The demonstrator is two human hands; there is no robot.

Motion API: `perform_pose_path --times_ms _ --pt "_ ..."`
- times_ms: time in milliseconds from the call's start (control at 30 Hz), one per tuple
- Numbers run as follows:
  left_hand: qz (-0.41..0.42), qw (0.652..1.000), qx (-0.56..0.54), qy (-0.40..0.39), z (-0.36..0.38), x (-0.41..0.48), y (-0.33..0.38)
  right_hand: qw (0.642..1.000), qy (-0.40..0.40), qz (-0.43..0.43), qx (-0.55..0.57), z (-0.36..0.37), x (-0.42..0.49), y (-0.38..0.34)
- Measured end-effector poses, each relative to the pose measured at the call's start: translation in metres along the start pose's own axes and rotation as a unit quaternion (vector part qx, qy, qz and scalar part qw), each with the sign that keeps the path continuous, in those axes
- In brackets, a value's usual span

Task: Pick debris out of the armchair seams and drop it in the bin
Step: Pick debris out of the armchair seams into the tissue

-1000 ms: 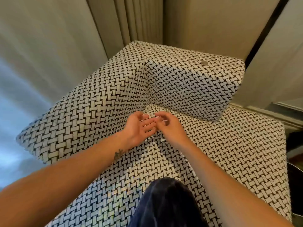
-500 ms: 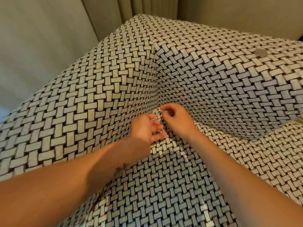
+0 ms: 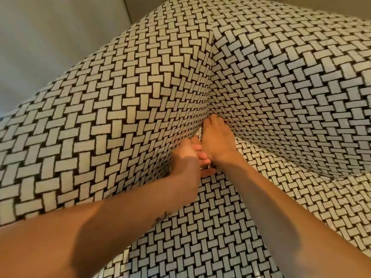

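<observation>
Black-and-white woven armchair (image 3: 124,101) fills pretty much my whole view. Both hands are at the far corner seam (image 3: 208,93), where it meets the seat. Left hand (image 3: 185,163) has its fingers stretched out, loose, touching the right wrist. Right hand (image 3: 217,141) has its fingertips buried in the crevice, so I can't tell if it's gripping anything. There's a tiny pale scrap (image 3: 199,134) between them, maybe debris.
</observation>
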State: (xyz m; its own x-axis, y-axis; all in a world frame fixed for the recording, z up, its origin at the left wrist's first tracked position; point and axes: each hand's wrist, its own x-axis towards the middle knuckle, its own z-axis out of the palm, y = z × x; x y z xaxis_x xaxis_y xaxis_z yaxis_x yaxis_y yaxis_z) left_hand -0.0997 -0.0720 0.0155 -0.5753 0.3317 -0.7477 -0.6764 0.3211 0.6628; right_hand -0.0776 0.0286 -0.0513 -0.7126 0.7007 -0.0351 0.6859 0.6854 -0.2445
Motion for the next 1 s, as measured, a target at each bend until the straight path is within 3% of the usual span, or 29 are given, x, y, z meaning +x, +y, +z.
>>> perform_pose_path --times_ms 400,800,1000 --pt "0.023 1.0 -0.016 -0.005 0.006 0.0 -0.001 0.998 -0.068 0.001 -0.013 0.0 0.016 0.009" --pt "0.031 0.999 0.012 -0.004 0.005 -0.002 -0.004 0.992 0.083 0.011 0.091 0.009 0.003 0.005" --pt "0.045 0.999 0.028 0.004 0.007 0.001 -0.008 0.991 0.094 0.001 0.093 0.007 -0.004 0.003"
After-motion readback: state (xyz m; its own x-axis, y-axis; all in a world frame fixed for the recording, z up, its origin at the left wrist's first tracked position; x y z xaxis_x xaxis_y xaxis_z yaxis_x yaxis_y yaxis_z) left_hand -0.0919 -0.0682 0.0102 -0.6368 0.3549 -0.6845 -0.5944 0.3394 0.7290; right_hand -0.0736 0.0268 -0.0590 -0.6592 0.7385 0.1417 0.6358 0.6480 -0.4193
